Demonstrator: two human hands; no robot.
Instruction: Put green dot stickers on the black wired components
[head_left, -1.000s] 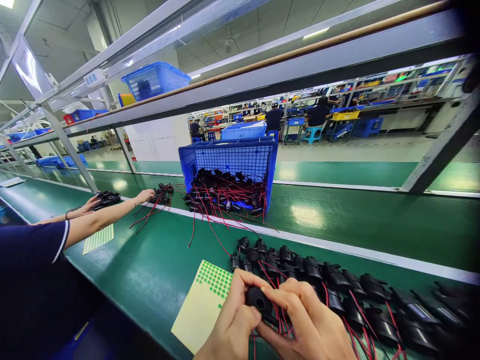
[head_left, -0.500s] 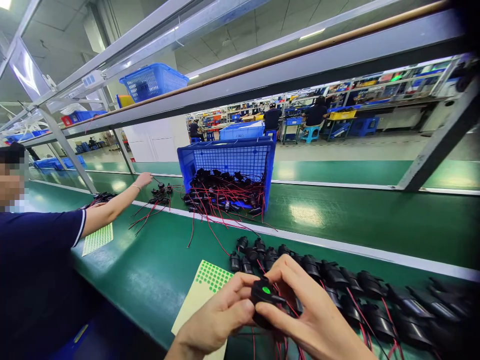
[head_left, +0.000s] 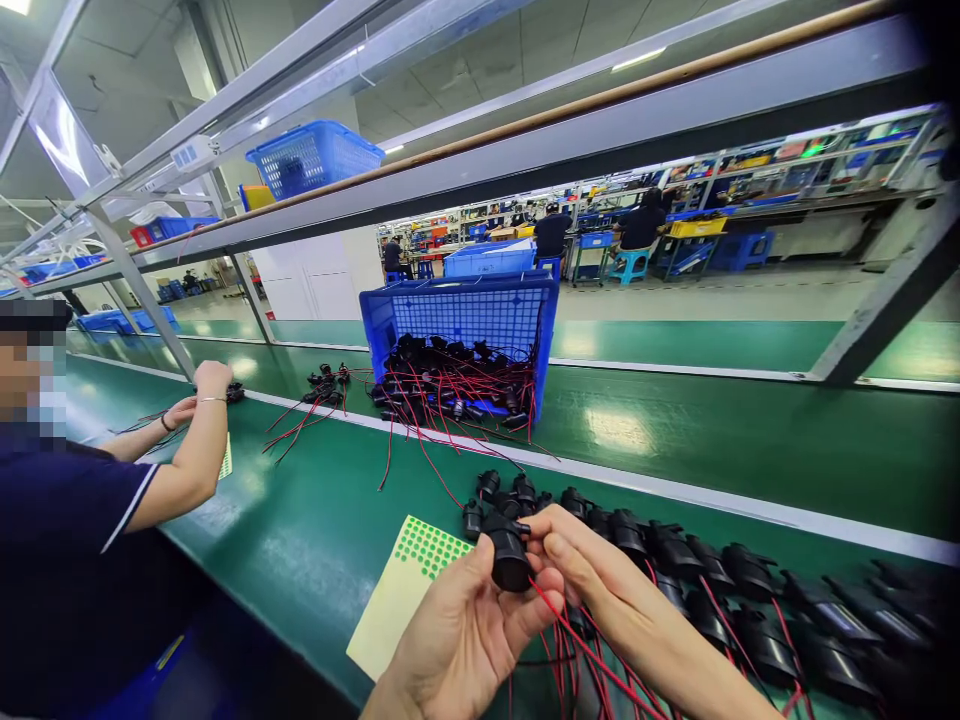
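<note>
A small black pump point(head_left: 510, 558) with a round body and red wires is held up over the bench. My left hand point(head_left: 469, 635) grips its lower side between thumb and fingers. On the other side, the fingers of my right hand point(head_left: 589, 565) pinch the pump near its spout. Just left of my hands lies a pale sheet of green dot stickers point(head_left: 386, 615), part of it stripped bare. Beyond and to the right, rows of similar black pumps point(head_left: 750, 572) rest on the green bench, their wires trailing toward me.
A blue crate point(head_left: 546, 350) tipped on its side holds a heap of pumps and red wires, some spilling out. Left of it sits a smaller pump pile point(head_left: 326, 385). A co-worker point(head_left: 67, 540) works at the left. A metal shelf rail point(head_left: 480, 165) crosses overhead, bearing a blue basket point(head_left: 319, 160).
The pump has been turned over in my hands, so the green dot on it is out of sight and its wires show. The co-worker's outstretched arm has drawn back from the small pile.
</note>
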